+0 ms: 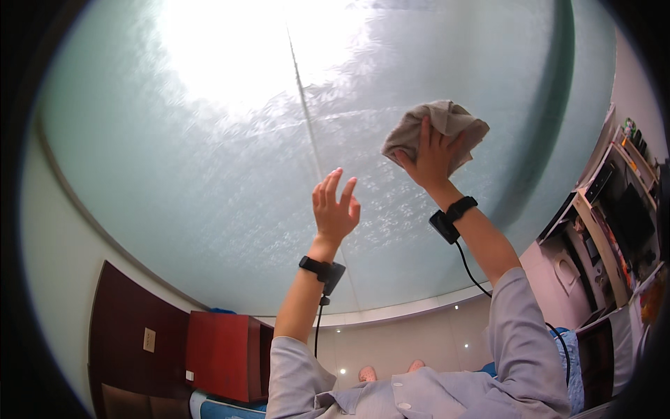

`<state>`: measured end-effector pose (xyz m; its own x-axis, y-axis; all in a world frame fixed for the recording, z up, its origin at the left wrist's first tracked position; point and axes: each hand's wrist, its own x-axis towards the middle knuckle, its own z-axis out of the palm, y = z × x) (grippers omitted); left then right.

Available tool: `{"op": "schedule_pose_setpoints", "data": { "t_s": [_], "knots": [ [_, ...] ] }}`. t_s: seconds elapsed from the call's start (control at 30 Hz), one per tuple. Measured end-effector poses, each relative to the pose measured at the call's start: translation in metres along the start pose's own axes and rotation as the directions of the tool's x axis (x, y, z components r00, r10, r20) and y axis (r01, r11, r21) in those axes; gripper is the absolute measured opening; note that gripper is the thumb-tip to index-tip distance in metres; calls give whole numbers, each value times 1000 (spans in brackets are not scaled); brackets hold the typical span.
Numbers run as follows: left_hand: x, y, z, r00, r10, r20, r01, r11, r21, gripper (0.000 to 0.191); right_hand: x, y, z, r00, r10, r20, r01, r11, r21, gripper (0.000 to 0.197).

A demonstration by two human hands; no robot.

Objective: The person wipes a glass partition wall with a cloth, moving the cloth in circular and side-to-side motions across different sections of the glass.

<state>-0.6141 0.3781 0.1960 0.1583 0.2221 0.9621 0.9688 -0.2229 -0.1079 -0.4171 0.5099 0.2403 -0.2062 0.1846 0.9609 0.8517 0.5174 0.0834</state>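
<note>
A folded grey-beige cloth (460,123) lies against the large frosted glass pane (251,209) in front of me. My right hand (435,154) holds the cloth there with fingers spread over it. Lower and to the left, my left hand (335,207) is raised before the pane, holding nothing, its fingers apart and slightly bent. Whether its fingertips touch the pane I cannot tell. A thin vertical seam (306,110) runs down the pane just above that hand. Strong light through the upper part washes out its surface.
Black straps with small devices and cables sit on both wrists. At lower left stand a red wooden cabinet (225,353) and a dark wood panel (136,314) with a socket. Shelving (602,225) with assorted items lines the right. Below are a tiled floor (392,340) and pink shoes (367,373).
</note>
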Motion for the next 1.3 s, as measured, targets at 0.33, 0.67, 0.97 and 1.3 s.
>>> {"op": "schedule_pose_setpoints", "data": {
  "t_s": [0.33,0.67,0.97,1.3],
  "knots": [
    [-46,-75,-63,991,-122,47,115,984,136,43,35,-144,16,999,-36,-30,40,990,134,92],
    [-76,-75,-62,966,-204,160,189,977,103,42,-53,-139,42,913,-396,101,363,899,244,70],
    [-82,-40,-32,946,-195,260,191,981,42,46,-76,-44,35,902,-405,152,373,906,198,69],
    [-52,-18,-1,948,-93,303,103,995,-17,51,-84,46,29,927,-363,95,358,931,68,71]
  ]
}}
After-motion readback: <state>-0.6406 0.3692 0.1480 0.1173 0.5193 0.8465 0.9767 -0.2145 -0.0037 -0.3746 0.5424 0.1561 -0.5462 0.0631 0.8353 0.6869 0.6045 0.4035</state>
